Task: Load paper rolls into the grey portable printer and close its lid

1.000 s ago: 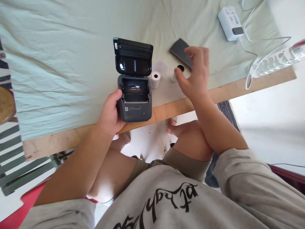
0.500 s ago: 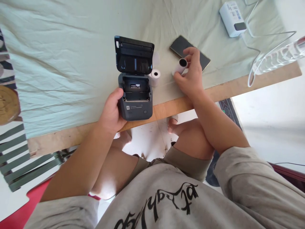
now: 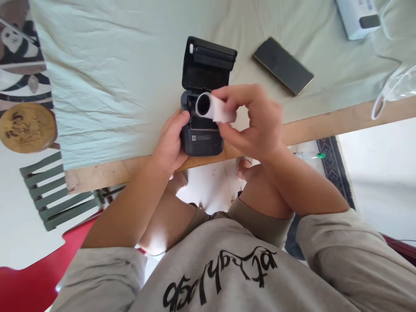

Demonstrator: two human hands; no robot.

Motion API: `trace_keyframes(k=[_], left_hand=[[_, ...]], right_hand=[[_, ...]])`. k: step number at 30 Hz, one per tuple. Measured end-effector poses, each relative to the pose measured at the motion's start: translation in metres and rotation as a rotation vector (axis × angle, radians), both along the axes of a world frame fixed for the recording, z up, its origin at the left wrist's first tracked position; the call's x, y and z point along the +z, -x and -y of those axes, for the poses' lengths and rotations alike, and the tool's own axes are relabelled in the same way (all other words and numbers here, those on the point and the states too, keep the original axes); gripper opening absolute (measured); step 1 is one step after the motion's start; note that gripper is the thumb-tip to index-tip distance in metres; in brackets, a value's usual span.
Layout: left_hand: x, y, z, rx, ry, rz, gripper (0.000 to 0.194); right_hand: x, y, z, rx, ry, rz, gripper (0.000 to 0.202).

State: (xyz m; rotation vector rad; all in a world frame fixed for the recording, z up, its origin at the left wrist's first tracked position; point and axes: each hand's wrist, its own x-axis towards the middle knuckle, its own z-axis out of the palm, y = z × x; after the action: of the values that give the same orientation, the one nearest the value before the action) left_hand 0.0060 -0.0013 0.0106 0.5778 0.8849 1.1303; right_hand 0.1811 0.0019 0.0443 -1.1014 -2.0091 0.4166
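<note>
A dark portable label printer (image 3: pixel 204 145) stands near the table's front edge with its lid (image 3: pixel 208 65) raised. Around its left side, my left hand (image 3: pixel 170 143) is closed, the thumb on the rim. My right hand (image 3: pixel 256 119) pinches a white paper roll (image 3: pixel 212 106) by its right end and holds it over the printer's open compartment. The roll lies on its side, its dark hollow core facing left. Roll and fingers cover much of the compartment, so whether the roll touches it I cannot tell.
Right of the printer lies a dark smartphone (image 3: pixel 282 65) on the pale green tablecloth (image 3: pixel 123 86). A white boxy device (image 3: pixel 357 19) with a cable is at the top right, near a clear plastic object (image 3: pixel 401 84). The wooden table edge (image 3: pixel 100 173) runs before me.
My right hand has carried the paper roll left from beside the phone to above the printer. My left hand keeps its hold on the printer. The small second roll no longer shows.
</note>
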Motion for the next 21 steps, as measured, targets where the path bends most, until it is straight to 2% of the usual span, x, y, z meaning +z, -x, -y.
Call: trace_keyframes(k=[3,7,9,12,15,18,21], left_hand=[[0.003,-0.001,0.001,0.004,-0.032,-0.019,0.020],[0.006,0.000,0.001,-0.040,-0.066,-0.026,0.021],[0.006,0.000,0.002,-0.050,-0.079,-0.020,0.021],[0.007,0.000,0.003,0.001,-0.122,0.027,0.023],[0.010,0.001,0.006,0.000,-0.153,0.046,0.038],[0.014,0.002,0.008,-0.059,-0.149,0.004,0.060],[0.014,0.003,0.008,-0.074,-0.157,-0.001,0.072]], right_hand=[[-0.003,0.011,-0.006,0.007,0.035,0.158,0.025],[-0.008,0.010,-0.018,-0.010,0.064,0.214,0.018],[-0.009,0.009,-0.017,-0.030,0.020,0.226,0.014],[-0.010,0.013,-0.008,-0.045,-0.131,0.216,0.014],[-0.012,0.018,0.004,0.046,-0.231,0.189,0.016],[-0.011,0.017,0.009,0.141,-0.230,0.140,0.014],[-0.006,0.009,0.001,0.025,-0.207,-0.029,0.013]])
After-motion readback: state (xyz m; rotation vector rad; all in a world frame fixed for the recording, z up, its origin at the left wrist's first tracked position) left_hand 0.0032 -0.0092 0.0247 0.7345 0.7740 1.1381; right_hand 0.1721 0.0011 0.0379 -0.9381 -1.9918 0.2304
